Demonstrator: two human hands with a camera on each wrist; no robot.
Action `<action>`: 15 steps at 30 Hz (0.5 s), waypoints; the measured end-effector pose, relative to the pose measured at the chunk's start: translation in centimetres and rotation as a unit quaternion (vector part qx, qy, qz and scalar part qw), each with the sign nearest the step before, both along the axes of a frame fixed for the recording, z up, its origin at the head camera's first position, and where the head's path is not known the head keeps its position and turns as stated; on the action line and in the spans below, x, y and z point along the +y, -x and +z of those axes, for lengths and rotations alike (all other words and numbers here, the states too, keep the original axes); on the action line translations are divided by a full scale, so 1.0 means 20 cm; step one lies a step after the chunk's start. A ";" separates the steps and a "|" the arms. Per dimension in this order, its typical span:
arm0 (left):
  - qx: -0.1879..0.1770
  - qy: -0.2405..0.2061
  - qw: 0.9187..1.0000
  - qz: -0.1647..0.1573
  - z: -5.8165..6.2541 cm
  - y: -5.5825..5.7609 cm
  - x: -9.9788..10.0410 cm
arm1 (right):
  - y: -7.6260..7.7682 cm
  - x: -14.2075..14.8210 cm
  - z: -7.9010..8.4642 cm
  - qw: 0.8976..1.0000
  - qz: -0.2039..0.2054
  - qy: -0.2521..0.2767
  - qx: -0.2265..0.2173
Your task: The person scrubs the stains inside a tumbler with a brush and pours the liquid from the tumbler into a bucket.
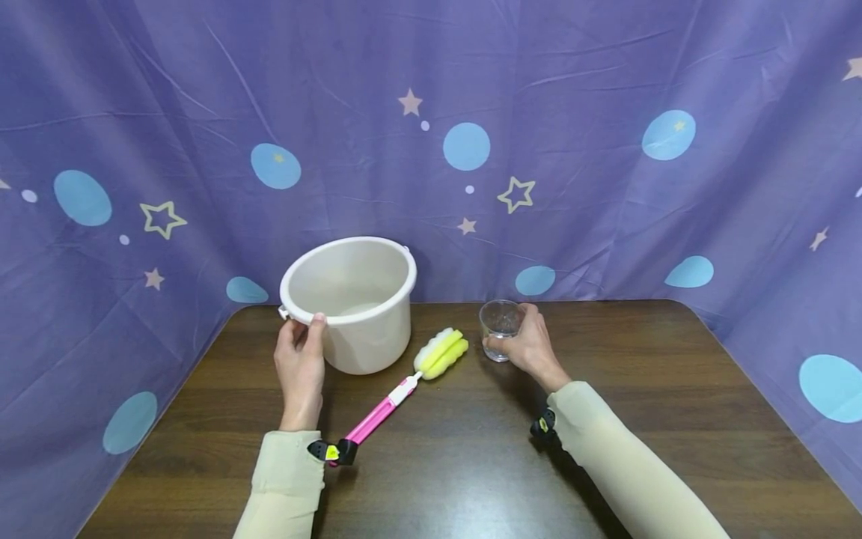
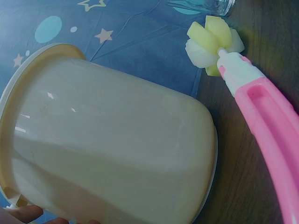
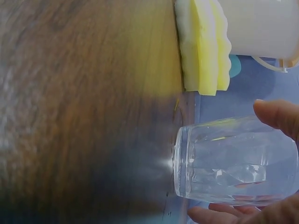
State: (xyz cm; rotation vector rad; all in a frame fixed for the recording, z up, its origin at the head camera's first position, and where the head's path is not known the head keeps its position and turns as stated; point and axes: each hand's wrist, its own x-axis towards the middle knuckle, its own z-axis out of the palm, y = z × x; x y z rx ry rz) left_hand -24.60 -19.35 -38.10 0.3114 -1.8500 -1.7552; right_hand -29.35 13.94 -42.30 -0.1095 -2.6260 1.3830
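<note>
A cream plastic bucket [image 1: 357, 299] stands at the back left of the dark wooden table [image 1: 471, 449]. My left hand [image 1: 301, 363] grips its near rim, thumb over the edge; the left wrist view shows the bucket wall [image 2: 107, 149] close up. My right hand [image 1: 528, 346] wraps around a clear glass [image 1: 500, 329] that stands on the table; the right wrist view shows the glass [image 3: 233, 161] with fingers [image 3: 278, 114] on both sides. Between the hands lies a pink-handled bottle brush [image 1: 377, 415] with a yellow-white sponge head [image 1: 441, 352].
A purple cloth with stars and blue dots [image 1: 471, 150] hangs behind the table and down both sides. The brush handle [image 2: 266, 116] points toward the near left, its end by my left wrist. Bare wood stretches to the right of the glass.
</note>
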 end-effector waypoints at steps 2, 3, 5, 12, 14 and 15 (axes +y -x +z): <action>-0.002 0.001 1.000 0.001 0.00 0.00 0.00 | 0.00 0.00 0.00 1.000 0.002 0.000 0.001; -0.002 0.001 1.000 0.001 0.00 0.00 0.00 | 0.00 0.00 0.00 1.000 0.003 0.001 0.001; -0.002 0.003 1.000 0.002 0.00 0.00 0.00 | 0.01 0.00 0.00 1.000 0.007 0.004 0.003; -0.009 0.004 1.000 0.002 0.00 -0.01 0.00 | -0.02 0.01 0.00 1.000 0.017 0.008 -0.001; -0.011 0.004 1.000 0.000 0.00 -0.01 0.00 | -0.03 0.02 0.01 1.000 0.019 0.003 0.001; -0.010 0.004 1.000 0.000 0.00 -0.01 -0.01 | -0.03 0.03 0.01 1.000 0.020 0.001 0.004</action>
